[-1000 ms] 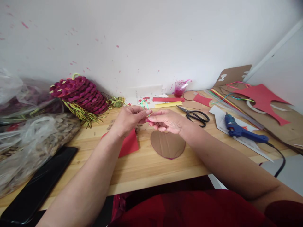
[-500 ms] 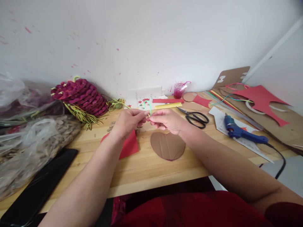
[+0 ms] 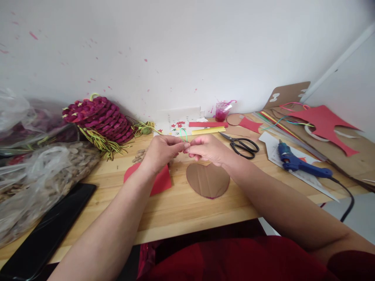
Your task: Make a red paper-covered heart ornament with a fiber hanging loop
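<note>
Centre of frame: left hand (image 3: 162, 151) and right hand (image 3: 209, 150) together pinch a green cord (image 3: 186, 136) at the fingertips. Loop formed; whether it is knotted, I cannot tell. Lower down, the cardboard heart (image 3: 208, 181) lies cut, no cord attached.

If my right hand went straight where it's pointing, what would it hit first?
Probably your left hand, its fingertips close to your right hand, perhaps touching, below the thin green cord loop; depth's unclear.

Pale wooden table (image 3: 175, 214): cardboard heart (image 3: 208, 181), red paper (image 3: 162, 182) left of it, scissors (image 3: 233, 141) beyond, black phone (image 3: 52, 228) far left.
</note>
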Available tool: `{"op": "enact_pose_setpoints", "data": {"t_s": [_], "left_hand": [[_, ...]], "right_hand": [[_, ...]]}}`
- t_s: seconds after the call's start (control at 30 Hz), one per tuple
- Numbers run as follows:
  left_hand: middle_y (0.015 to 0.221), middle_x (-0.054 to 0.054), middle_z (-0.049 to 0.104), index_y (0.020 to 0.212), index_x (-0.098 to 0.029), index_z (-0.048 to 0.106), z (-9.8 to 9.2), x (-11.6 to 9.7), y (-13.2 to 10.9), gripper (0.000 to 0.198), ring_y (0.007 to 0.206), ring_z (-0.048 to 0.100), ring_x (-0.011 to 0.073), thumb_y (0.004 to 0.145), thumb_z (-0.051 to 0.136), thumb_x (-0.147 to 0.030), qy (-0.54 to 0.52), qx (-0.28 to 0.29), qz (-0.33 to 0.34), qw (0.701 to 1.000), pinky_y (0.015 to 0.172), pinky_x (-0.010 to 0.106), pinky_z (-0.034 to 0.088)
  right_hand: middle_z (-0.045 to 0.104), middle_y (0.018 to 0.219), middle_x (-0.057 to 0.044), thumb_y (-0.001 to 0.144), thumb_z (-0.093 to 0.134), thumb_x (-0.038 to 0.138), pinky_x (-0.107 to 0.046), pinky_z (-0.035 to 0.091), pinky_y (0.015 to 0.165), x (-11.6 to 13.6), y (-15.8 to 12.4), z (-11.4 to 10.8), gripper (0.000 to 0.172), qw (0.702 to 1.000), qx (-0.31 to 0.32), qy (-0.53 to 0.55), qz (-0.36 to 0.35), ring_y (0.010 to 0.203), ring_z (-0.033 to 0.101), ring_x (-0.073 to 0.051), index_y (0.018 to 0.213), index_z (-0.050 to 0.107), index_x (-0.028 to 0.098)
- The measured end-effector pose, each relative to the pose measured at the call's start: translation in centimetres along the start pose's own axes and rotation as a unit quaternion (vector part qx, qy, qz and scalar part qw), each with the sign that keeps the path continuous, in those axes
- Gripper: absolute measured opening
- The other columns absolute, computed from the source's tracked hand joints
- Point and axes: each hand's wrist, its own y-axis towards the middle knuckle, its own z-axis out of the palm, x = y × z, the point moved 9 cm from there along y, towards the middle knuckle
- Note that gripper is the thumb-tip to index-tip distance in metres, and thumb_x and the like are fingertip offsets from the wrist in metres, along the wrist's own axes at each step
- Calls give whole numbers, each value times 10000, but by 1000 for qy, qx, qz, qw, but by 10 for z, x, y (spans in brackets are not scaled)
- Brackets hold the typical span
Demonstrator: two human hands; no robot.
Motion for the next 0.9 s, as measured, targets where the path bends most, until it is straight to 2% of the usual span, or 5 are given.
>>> {"op": "enact_pose_setpoints", "data": {"t_s": [0.13,0.23,0.37,0.53,0.9], "left_hand": [[638,13,666,682,-183,758,4,0,-1,269,533,488,95,642,835,-438,-55,-5,-38,998,519,234,355],[661,27,677,668,-168,737,8,4,-2,317,594,553,106,581,877,-439,-133,2,-84,988,532,220,376],[664,31,670,709,-146,731,5,6,-2,386,634,590,117,504,924,-410,-196,-2,-112,974,512,206,371],[603,11,620,664,-137,707,-2,5,-2,402,541,514,82,491,936,-418,-201,-24,-113,973,472,203,338],[630,7,629,676,-143,731,3,0,-4,365,567,534,87,505,922,-402,-181,-25,-97,978,519,220,389]], "right_hand": [[606,569,4,707,721,224,-183,303,407,-1,1,1,123,1000,8,-11,-7,471,513,-64,629,662,149],[572,544,7,713,741,232,-177,248,392,-2,1,5,135,998,29,51,18,471,492,-63,650,669,136],[637,666,-30,717,783,274,-163,239,375,-1,-2,10,169,987,74,134,50,526,529,-77,738,695,132],[666,723,-38,708,810,290,-156,279,388,-4,-1,6,204,977,81,187,67,562,559,-81,757,692,131],[643,690,-21,680,838,283,-144,253,367,-6,1,12,218,977,86,189,57,537,519,-61,742,704,123]]}}
